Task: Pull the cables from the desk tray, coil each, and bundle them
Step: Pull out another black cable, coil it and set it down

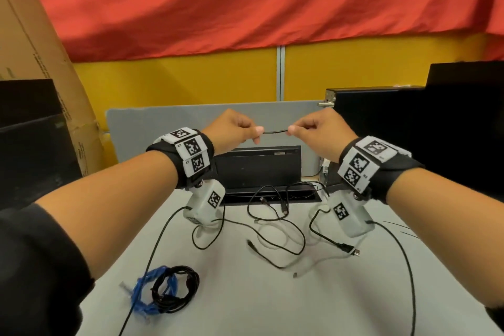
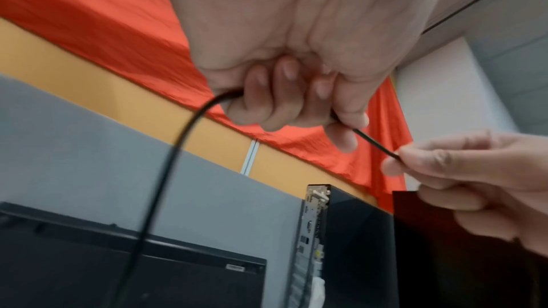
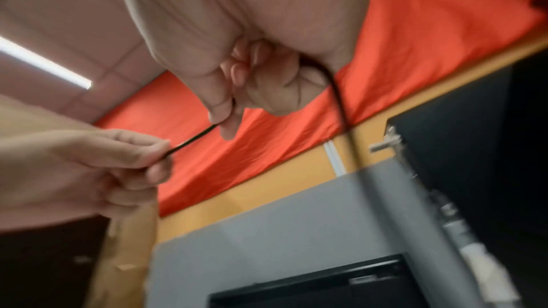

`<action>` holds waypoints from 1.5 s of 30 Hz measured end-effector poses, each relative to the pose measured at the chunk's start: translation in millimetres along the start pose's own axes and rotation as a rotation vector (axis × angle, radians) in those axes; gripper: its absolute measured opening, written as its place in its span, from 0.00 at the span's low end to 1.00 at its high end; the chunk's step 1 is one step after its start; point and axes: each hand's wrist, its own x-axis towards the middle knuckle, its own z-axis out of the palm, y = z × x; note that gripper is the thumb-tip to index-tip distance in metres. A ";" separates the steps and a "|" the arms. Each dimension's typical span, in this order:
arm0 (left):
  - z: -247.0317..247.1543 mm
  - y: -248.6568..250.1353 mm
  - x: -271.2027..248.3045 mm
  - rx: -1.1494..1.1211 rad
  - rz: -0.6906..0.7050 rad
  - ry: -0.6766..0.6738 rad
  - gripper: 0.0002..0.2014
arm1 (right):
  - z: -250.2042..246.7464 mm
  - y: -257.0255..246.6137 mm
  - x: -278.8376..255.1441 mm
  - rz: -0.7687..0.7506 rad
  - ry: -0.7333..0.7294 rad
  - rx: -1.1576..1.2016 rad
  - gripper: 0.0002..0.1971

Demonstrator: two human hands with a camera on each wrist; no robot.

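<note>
- Black cable (image 1: pixel 275 132) was stretched in a short span between the two hands, raised above the bench (image 1: pixel 245 308) in front of the grey divider (image 1: pixel 163 117).
- The left hand (image 1: pixel 231 128) had its grip pinched on the cable between thumb and forefinger, the other fingers curled in; in the left wrist view the cable left the fist and hung down in a long curve.
- The right hand (image 1: pixel 316 128) gripped the same way, thumb and forefinger pressed on the cable, which dropped away behind the palm.
- Both loose lengths ran down either side to the bench and out of view at its near edge.
- Below the hands lay a tangle of black and white cables (image 1: pixel 281 229), some trailing from the open desk tray (image 1: pixel 267 195).
- A coiled bundle of blue and black cable (image 1: pixel 166 289) sat near the left forearm.
- Risks, as I judge them: the hanging lengths could snag the tangle or the finished bundle and drag them along; a thin cable held by fingertips alone could slip under tension; coiling from the middle could leave twists.
</note>
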 end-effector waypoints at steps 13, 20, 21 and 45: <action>-33.8 -58.9 -16.6 0.430 -0.142 0.038 0.15 | -22.7 82.6 -7.3 0.166 0.092 -0.396 0.09; -17.0 -42.3 -14.4 0.376 -0.048 0.053 0.15 | -10.3 65.9 -15.2 0.365 -0.256 -0.544 0.09; -12.2 -38.3 -13.8 0.370 -0.033 0.040 0.14 | -6.9 55.4 -17.3 0.319 -0.294 -0.557 0.09; -14.7 -66.0 -21.8 0.486 -0.002 0.011 0.14 | -11.3 66.2 -13.3 0.211 0.270 -0.144 0.12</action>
